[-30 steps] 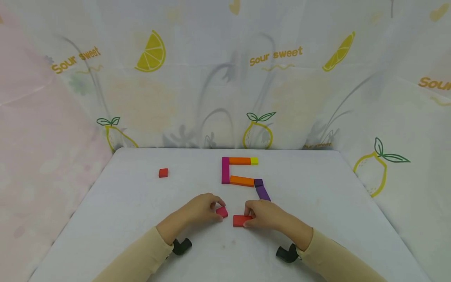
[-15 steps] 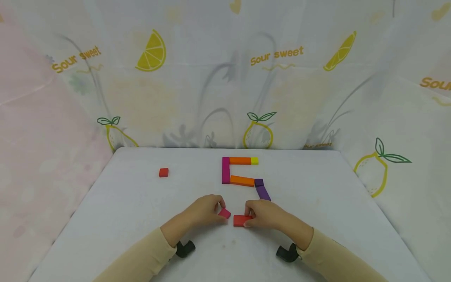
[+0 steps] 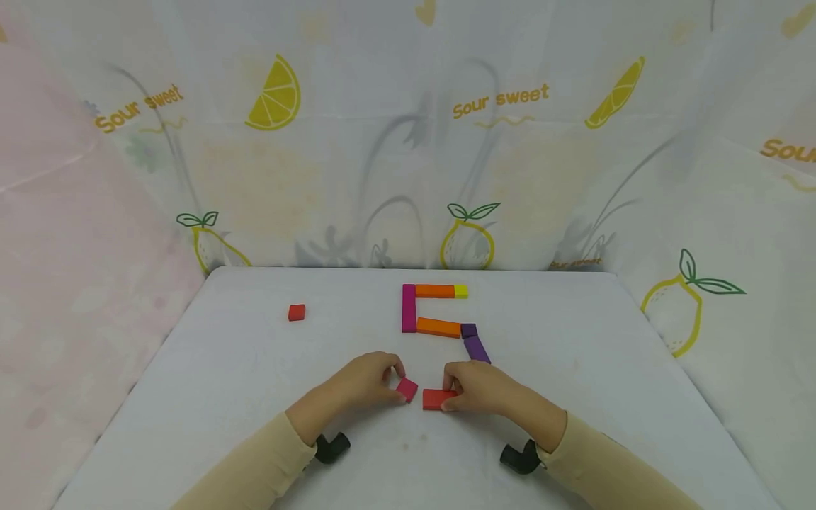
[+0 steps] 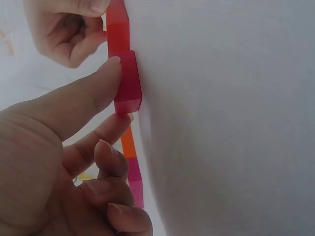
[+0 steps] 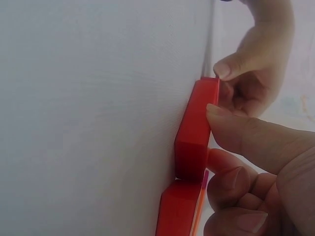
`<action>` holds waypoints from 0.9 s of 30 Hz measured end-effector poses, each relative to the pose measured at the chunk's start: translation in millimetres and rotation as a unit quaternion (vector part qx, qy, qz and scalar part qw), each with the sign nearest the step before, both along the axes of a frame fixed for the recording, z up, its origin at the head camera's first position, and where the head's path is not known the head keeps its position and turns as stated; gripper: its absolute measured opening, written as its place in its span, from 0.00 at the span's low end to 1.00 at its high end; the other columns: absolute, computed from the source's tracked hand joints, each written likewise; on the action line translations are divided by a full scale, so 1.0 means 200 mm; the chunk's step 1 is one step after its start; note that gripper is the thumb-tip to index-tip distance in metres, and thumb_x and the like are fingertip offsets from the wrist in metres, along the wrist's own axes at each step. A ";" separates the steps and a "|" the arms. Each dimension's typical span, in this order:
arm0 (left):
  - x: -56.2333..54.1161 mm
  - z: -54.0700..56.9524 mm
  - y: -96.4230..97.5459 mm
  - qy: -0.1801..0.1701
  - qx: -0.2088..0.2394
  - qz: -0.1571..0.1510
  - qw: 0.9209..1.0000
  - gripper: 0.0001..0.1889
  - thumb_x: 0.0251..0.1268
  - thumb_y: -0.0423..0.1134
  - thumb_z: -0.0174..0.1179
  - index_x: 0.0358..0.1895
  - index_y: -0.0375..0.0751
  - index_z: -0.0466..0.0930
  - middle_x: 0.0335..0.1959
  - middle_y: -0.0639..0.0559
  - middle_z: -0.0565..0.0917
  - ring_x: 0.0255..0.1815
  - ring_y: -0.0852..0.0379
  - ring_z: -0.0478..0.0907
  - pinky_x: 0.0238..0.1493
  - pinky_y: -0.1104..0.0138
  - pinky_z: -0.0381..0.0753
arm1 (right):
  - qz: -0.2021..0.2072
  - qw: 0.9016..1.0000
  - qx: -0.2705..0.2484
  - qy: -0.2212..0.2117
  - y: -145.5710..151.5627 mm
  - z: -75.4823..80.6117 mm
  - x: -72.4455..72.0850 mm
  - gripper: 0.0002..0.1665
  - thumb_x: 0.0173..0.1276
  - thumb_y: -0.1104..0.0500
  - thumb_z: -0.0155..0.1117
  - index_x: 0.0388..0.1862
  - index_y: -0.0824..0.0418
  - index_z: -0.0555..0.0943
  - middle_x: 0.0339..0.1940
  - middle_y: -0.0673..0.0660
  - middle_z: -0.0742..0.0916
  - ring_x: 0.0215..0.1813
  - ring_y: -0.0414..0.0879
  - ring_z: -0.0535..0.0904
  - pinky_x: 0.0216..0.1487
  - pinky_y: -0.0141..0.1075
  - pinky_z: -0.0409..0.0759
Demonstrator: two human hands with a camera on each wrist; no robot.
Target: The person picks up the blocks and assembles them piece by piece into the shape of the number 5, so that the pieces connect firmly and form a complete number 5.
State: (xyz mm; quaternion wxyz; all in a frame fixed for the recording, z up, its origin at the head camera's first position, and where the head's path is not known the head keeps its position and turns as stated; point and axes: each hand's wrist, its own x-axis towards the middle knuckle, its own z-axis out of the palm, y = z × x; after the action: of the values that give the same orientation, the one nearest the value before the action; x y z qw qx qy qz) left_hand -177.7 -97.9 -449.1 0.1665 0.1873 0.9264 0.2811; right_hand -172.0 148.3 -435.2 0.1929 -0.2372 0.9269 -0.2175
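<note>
My left hand pinches a small crimson block between thumb and index finger, turned at an angle on the table. In the left wrist view its thumb lies on the crimson block, with the index fingertip at the near end. Just to the right, my right hand pinches a red block by its sides, thumb nearest me. The right wrist view shows that red block from up close, with a second red block at its end; the hand hides this second one from the head view.
Beyond the hands, a magenta bar, two orange bars, a yellow cube, a dark purple cube and a purple block form a joined line. A lone red cube lies at left on the white table.
My left hand has shifted slightly right with the crimson block, which has turned and sits closer to the red block. My right hand stays in place.
</note>
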 end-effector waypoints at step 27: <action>0.03 0.01 0.03 0.013 0.007 -0.024 1.000 0.16 0.52 0.49 0.77 0.41 0.51 0.82 0.28 0.56 0.74 0.33 0.58 0.72 0.33 0.65 0.74 | -0.003 1.000 -0.003 -0.007 0.00 0.01 0.00 0.13 0.60 0.53 0.77 0.34 0.52 0.79 0.20 0.47 0.76 0.26 0.41 0.70 0.28 0.32 0.67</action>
State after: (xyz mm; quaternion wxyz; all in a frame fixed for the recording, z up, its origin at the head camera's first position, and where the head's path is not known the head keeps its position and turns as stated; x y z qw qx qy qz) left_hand -172.4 -92.4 -447.9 0.1593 0.2140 0.9219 0.2807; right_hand -171.6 148.1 -433.8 0.1976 -0.2333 0.9257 -0.2227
